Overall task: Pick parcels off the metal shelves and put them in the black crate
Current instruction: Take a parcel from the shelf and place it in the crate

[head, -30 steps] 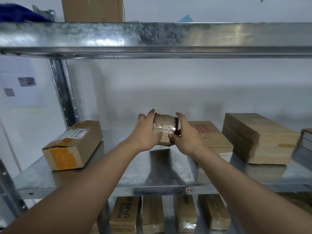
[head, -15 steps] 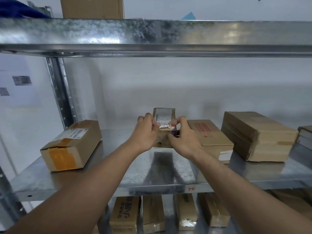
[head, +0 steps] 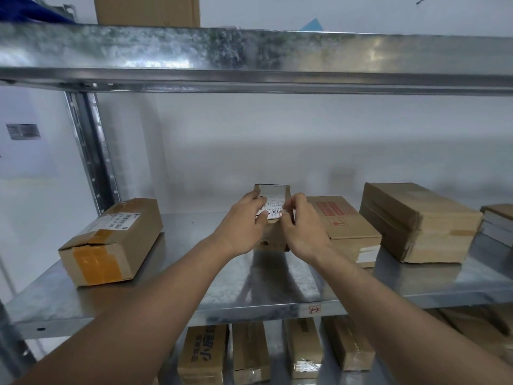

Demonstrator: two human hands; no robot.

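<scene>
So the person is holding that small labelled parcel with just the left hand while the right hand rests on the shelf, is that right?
Not quite. The head view shows both hands on the small labelled parcel: the left hand grips its left side and the right hand grips its right side, rather than resting on the shelf.

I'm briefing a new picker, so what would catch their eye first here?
Two bare hands, left hand and right hand, hold a small labelled parcel at the middle of the metal shelf. On its left lies a cardboard box with orange tape; to the right sits a large taped box.
</scene>
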